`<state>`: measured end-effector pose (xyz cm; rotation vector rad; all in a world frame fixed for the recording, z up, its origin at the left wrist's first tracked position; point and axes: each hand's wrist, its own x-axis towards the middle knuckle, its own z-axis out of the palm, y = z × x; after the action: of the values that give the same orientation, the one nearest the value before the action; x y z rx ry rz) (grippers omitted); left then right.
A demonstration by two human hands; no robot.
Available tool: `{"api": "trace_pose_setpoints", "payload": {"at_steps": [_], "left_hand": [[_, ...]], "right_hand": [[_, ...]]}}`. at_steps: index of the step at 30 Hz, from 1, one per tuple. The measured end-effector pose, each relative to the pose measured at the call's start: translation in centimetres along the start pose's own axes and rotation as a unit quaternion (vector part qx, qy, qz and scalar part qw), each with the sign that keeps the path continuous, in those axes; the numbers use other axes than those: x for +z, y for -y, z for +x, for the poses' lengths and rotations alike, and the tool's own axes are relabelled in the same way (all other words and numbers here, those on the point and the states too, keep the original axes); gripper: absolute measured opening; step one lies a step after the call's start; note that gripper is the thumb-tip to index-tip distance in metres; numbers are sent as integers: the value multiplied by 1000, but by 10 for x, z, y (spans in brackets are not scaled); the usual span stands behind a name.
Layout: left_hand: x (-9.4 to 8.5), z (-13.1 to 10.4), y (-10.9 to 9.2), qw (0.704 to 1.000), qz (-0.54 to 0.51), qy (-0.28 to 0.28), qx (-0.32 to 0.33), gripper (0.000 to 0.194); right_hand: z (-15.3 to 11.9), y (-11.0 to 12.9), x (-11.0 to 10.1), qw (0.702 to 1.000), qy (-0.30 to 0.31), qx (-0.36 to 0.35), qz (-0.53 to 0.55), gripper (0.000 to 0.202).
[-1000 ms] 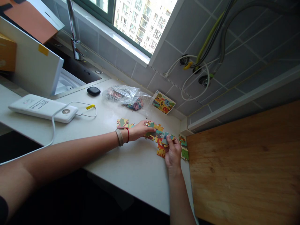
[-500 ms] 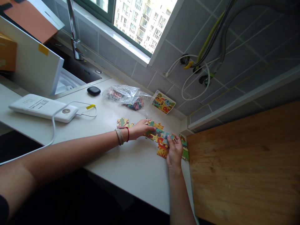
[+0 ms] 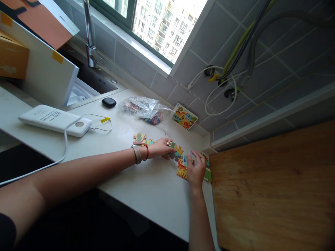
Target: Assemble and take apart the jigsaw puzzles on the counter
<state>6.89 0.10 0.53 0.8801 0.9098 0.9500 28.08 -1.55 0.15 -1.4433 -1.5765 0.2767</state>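
Note:
My left hand (image 3: 162, 147) is closed around the near end of a joined strip of jigsaw pieces (image 3: 178, 150), its thumb on top and fingertips partly hidden. My right hand (image 3: 196, 171) has its fingers apart. Its thumb rests by a blue-and-red jigsaw piece (image 3: 184, 160), next to an orange piece (image 3: 181, 173) with a sun-like pattern. Behind the right fingers lie green jigsaw pieces (image 3: 207, 174), partly covered. Past my left wrist, more jigsaw pieces (image 3: 140, 138) lie on the white counter (image 3: 154, 188).
A picture card (image 3: 184, 116) leans against the tiled wall. Clear plastic bags (image 3: 142, 108) with puzzle pieces lie beyond my left hand. A white power bank (image 3: 54, 120) with a cable and a small black case (image 3: 109, 102) sit leftward. A wooden board (image 3: 272, 188) stands at right.
My right fingers have opened and spread from their pinch on the blue piece, which now sits lower against the orange piece. My left hand stays on the strip. The camera view has shifted slightly.

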Motion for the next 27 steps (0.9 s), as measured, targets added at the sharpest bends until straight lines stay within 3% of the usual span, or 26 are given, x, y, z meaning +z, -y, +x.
{"api": "trace_pose_setpoints", "payload": {"at_steps": [4, 7, 9, 13, 15, 17, 20, 23, 27], "left_hand": [[3, -4, -3, 1000, -6, 19, -19, 25], [2, -3, -8, 1000, -9, 26, -10, 26], [-5, 0, -15, 999, -32, -8, 21, 30], [-31, 11, -33, 983, -102, -140, 56, 31], [-42, 13, -40, 980, -123, -148, 54, 30], [-46, 12, -43, 981, -126, -135, 53, 31], [-44, 11, -39, 988, -102, -105, 47, 35], [-38, 10, -30, 996, -68, -49, 19, 42], [-30, 5, -23, 998, -3, 48, -35, 47]], "right_hand": [[-6, 6, 5, 974, 108, 104, 170, 49], [-10, 11, 7, 947, 141, 151, 245, 51], [-13, 15, 8, 939, 147, 172, 260, 45], [-20, 24, 12, 924, 205, 184, 264, 35], [-24, 27, 16, 928, 243, 152, 238, 33], [-25, 29, 17, 948, 240, 95, 185, 31], [-23, 26, 15, 977, 174, 47, 112, 23], [-18, 23, 10, 982, 134, 68, 117, 25], [-18, 24, 10, 965, 157, 105, 182, 30]]}}
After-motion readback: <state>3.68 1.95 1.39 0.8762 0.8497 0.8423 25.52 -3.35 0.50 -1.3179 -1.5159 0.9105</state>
